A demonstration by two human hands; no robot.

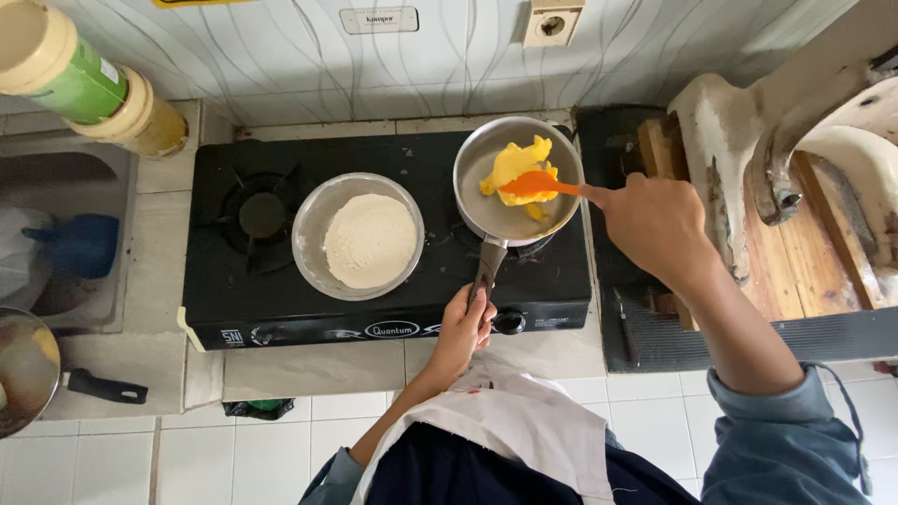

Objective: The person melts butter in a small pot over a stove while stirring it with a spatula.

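A small metal saucepan [561,164] sits on the right burner of a black two-burner gas stove [281,309]. Yellow butter chunks [516,161] lie inside it. My right hand [655,224] holds an orange spatula [535,183] whose blade rests on the butter. My left hand [463,327] grips the saucepan's dark handle [487,266] at the stove's front edge. A metal bowl [309,210] filled with pale flour [370,240] stands in the middle of the stove.
The left burner [260,215] is bare. A green and a yellow jar [89,89] lie at upper left above a sink with a blue scoop [79,245]. Another pan [26,369] sits at lower left. A wooden board [804,252] lies right.
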